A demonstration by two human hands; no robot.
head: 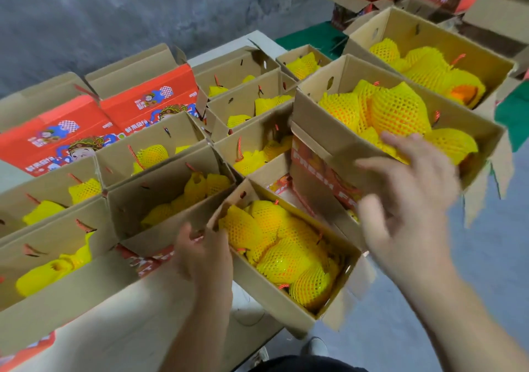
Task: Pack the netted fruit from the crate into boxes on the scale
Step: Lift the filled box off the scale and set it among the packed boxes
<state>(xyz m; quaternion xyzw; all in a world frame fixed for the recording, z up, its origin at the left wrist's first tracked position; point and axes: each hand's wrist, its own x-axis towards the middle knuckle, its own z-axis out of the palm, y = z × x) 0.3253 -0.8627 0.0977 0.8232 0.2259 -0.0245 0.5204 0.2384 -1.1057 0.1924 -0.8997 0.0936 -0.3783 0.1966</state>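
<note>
Fruit in yellow foam netting [289,257] fills an open cardboard box [274,297] in front of me. My left hand [203,254] grips the near left flap of that box. My right hand [406,197] is blurred, with fingers spread, at the near wall of a higher box [329,139] that also holds netted fruit [398,111]; it holds nothing that I can see. No scale or crate shows in this view.
Several more open boxes with netted fruit [154,154] cover the table to the left and behind. Two red printed boxes [143,99] stand at the back left. Further filled boxes [429,62] sit at the right, over grey floor [486,257].
</note>
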